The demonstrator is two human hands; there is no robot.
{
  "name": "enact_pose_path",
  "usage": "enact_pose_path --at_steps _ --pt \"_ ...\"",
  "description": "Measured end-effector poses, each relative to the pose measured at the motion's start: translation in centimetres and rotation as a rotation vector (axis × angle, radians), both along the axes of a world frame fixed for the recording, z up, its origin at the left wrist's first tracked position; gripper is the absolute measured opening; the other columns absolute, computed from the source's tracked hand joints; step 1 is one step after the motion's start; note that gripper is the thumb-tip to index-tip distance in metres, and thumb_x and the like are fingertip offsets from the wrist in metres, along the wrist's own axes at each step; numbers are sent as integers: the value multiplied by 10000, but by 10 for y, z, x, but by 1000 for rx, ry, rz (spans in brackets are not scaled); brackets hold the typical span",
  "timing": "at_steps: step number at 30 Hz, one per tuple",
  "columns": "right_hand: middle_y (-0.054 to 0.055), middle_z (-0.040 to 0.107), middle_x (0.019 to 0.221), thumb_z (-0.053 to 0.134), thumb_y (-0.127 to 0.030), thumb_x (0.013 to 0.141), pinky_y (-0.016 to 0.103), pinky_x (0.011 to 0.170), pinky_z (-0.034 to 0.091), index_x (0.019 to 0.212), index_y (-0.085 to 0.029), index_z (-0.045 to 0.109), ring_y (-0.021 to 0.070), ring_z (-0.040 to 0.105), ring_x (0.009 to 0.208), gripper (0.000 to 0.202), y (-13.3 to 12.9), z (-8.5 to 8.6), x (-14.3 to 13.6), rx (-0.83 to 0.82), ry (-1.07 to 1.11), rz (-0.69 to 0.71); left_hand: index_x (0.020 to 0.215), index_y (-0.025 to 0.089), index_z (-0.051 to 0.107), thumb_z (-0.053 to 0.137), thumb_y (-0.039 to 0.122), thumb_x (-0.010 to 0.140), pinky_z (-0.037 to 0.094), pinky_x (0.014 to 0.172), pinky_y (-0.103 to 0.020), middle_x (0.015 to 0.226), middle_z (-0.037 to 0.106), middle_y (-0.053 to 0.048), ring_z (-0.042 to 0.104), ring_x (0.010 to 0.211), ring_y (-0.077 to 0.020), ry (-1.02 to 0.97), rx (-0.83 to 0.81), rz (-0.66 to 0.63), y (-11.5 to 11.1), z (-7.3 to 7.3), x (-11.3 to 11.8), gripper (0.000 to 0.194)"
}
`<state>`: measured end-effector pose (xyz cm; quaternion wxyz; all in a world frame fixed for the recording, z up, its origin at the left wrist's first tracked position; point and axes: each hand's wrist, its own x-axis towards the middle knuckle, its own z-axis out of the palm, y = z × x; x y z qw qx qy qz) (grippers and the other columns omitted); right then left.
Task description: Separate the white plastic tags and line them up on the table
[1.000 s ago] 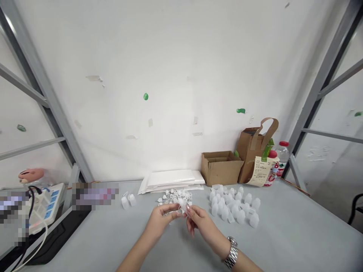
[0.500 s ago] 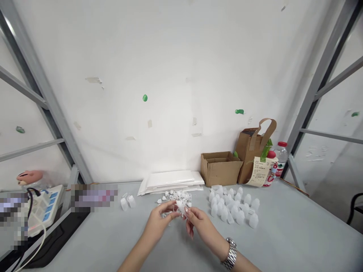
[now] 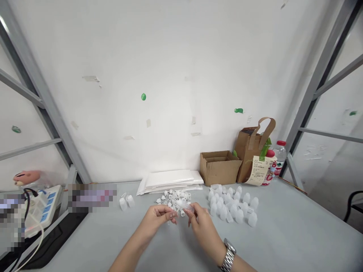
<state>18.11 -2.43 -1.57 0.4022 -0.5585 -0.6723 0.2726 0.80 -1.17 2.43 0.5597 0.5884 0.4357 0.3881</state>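
Note:
My right hand [image 3: 202, 224] pinches a small translucent white plastic bottle [image 3: 185, 206] between thumb and fingers, tilted over the table. To its left, my left hand [image 3: 157, 219] has thumb and forefinger pressed together, and anything between them is too small to make out. The hands are apart. Just beyond them lies a loose pile of small white caps with thin loops [image 3: 174, 197]. Several similar translucent bottles [image 3: 234, 209] stand and lie to the right. On the left sit two white bottles with loops on top [image 3: 126, 203].
A stack of white envelopes [image 3: 170, 179] lies against the wall. Behind the bottles stand an open cardboard box [image 3: 219, 172], a brown paper bag [image 3: 245, 155] and a red-capped plastic bottle [image 3: 280, 153]. A power strip [image 3: 47, 207] with cables is at far left.
My left hand has moved away from the small bottle, slightly left and down. My right hand keeps the bottle, now tipped closer to level.

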Motion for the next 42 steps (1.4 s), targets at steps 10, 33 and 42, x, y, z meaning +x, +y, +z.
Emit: enact_pose_path --at_steps 10,33,42 --pt "53 595 734 425 -365 865 306 703 339 810 -205 558 220 460 769 216 -7 2 -2 67 -68 41 690 168 714 633 472 655 431 702 -280 686 695 -24 595 740 -217 98 38 95 8 -8 4 316" --pt "-38 465 503 369 -579 823 258 587 362 651 -209 444 136 458 534 415 -5 6 -9 -153 210 144 1072 187 626 631 420 700 411 934 -385 1092 659 -108 575 1057 -258 -411 -97 201 8 -18 5 438" --pt "29 537 639 336 -522 862 303 701 327 657 -221 445 212 433 756 380 -15 10 -10 -87 0 106 1196 191 519 544 259 796 342 996 -391 1226 571 -114 478 1174 -263 -688 -221 45 9 -23 4 407"
